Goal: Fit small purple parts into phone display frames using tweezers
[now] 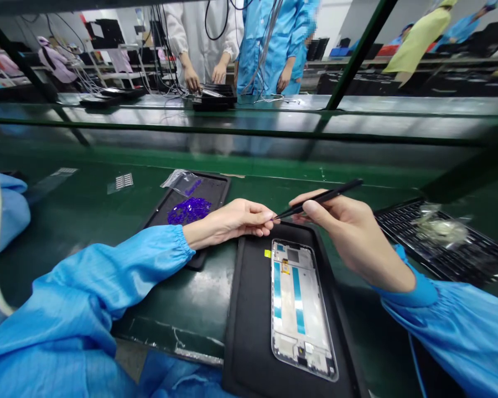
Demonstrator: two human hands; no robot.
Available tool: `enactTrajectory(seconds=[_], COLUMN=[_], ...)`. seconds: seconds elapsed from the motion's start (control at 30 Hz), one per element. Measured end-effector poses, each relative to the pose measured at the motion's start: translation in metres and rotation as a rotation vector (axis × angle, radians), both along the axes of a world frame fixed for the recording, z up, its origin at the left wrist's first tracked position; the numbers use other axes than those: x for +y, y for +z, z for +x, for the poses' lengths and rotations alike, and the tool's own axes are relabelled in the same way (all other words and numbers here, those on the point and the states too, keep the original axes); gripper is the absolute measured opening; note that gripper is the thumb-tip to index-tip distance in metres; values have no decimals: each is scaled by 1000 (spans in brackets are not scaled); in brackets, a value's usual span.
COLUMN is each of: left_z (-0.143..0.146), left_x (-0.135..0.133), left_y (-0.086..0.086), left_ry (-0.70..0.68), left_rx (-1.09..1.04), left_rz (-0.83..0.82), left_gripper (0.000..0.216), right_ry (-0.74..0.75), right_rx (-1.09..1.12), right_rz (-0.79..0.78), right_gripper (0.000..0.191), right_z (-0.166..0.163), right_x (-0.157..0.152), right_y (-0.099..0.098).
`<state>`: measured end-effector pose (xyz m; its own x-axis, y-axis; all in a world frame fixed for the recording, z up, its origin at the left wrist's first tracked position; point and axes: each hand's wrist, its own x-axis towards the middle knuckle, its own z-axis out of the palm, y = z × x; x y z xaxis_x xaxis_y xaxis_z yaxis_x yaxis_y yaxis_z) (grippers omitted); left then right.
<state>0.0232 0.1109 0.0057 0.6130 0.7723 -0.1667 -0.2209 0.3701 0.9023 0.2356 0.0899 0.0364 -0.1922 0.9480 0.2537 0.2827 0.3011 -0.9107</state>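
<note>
Grasping black tweezers (332,193) aslant with the right hand (348,226), just beyond the smartphone frame (289,293) on its black tray (249,331). Reaching with the left hand (238,216), with pinched fingers (259,218), to the tweezer tips.

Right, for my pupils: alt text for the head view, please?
A bare right hand holds slim black tweezers, tips at the pinching bare left hand, near the far edge of a black rectangular tray. On it lies a flat silver phone-shaped frame with blue strips; farther left, a dark tray holds shiny purple pieces.
</note>
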Motion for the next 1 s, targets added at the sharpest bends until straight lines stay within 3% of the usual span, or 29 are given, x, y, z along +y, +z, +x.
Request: enactTrajectory(seconds=[0.53, 1.0], left_z=[1, 2], left_x=[-1, -1], left_y=[0, 2], left_ry=[-44, -39], left_rx=[28, 20], left_rz=[13, 25], left_gripper=[48, 49], right_ry=[18, 20], right_rx=[-28, 102], right_rz=[-58, -127], right_gripper=[30, 32], right_z=[0, 0], right_x=[0, 2], right_y=[2, -2])
